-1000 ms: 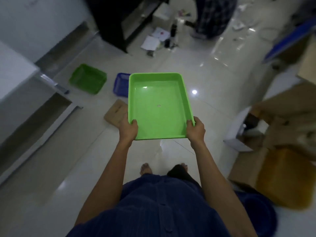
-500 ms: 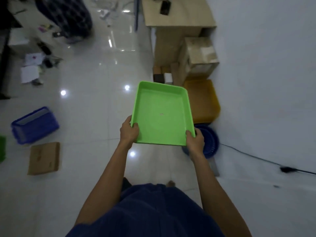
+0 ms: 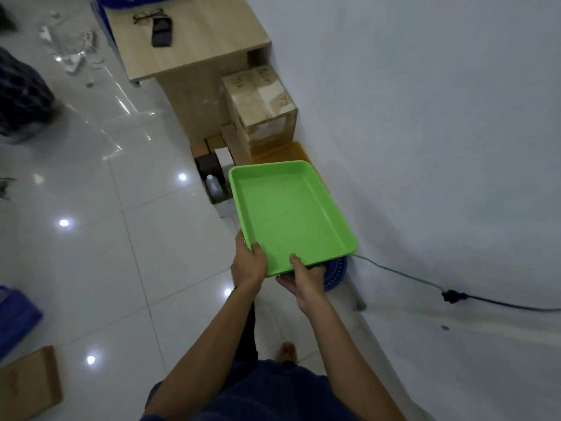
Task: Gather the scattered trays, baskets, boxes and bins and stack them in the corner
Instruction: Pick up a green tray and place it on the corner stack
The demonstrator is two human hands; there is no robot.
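Green tray, near edge in both hands, overhangs blue basket.

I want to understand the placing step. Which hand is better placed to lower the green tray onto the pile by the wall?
Probably the right hand: it grips under the green tray on the wall side, directly above the blue basket. The left hand holds the far corner.

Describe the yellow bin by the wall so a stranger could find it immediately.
Start at the wooden desk against the white wall. Nearer than the cardboard boxes beside it, the yellow bin stands on the floor, mostly hidden behind the green tray. It is the only amber-yellow thing there.
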